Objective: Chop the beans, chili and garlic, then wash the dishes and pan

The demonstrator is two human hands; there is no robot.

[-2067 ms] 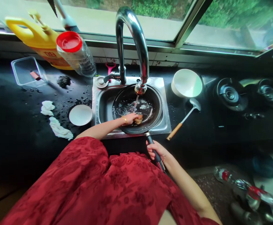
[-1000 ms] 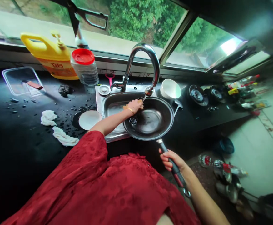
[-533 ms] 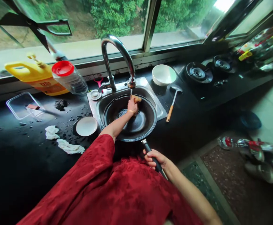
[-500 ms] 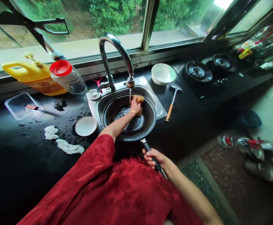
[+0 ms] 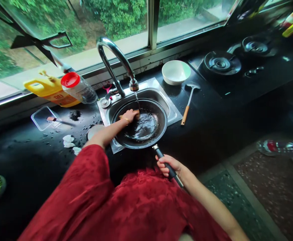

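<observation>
My left hand [image 5: 130, 115] is closed over a tan scrubbing sponge [image 5: 137, 113], mostly hidden beneath the fingers, against the left inner wall of a dark frying pan [image 5: 146, 142]. Fingers of my right hand [image 5: 170, 165] wrap round the pan's black handle [image 5: 159, 153]. The pan rests over the steel sink [image 5: 175, 115]. From the curved faucet [image 5: 134, 85] a thin stream of water runs into the pan, where shallow water glistens.
To the right lie a white bowl [image 5: 176, 72], a wooden-handled spatula [image 5: 186, 108] and a gas burner [image 5: 222, 63]. On the left are a yellow jug [image 5: 49, 90], a red-lidded jar [image 5: 82, 90], a clear plastic container [image 5: 42, 118] and a plate [image 5: 93, 130] partly behind my arm.
My left hand has moved with the sponge from the pan's far right side to its left side. The right hand keeps its hold on the handle. The view has shifted somewhat.
</observation>
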